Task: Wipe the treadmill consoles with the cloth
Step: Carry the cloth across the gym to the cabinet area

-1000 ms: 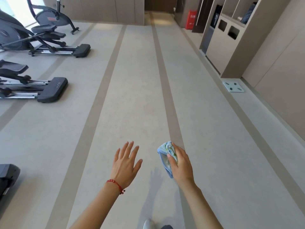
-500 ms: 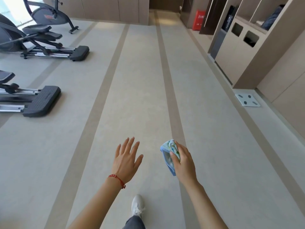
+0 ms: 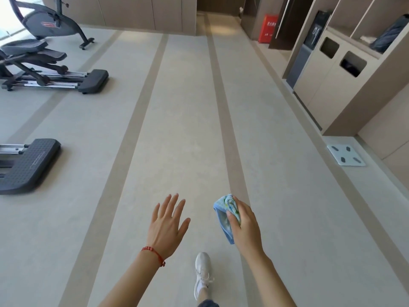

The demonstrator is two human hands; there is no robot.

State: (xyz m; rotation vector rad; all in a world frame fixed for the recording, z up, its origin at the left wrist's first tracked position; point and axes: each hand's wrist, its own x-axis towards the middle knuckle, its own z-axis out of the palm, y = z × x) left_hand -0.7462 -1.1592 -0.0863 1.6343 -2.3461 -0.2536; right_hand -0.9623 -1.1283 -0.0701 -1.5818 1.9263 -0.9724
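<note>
A bunched light-blue cloth [image 3: 224, 214] is gripped in my right hand [image 3: 244, 226], held out in front of me over the gym floor. My left hand [image 3: 166, 224] hovers beside it, flat, fingers spread, holding nothing; a red bead bracelet circles its wrist. No treadmill console is in view. Only the rear base of a dark machine [image 3: 26, 166] shows at the left edge.
Elliptical trainers [image 3: 51, 72] and an exercise bike [image 3: 53, 24] stand at the left. A cabinet with two bin openings [image 3: 340, 56] lines the right wall, a white floor scale [image 3: 345, 155] beside it. My white shoe [image 3: 202, 273] steps on the striped beige floor.
The view has moved forward along the floor; the machines at left slid closer and partly out of frame. My foot has come further forward. Both hands keep their pose, the cloth still held.
</note>
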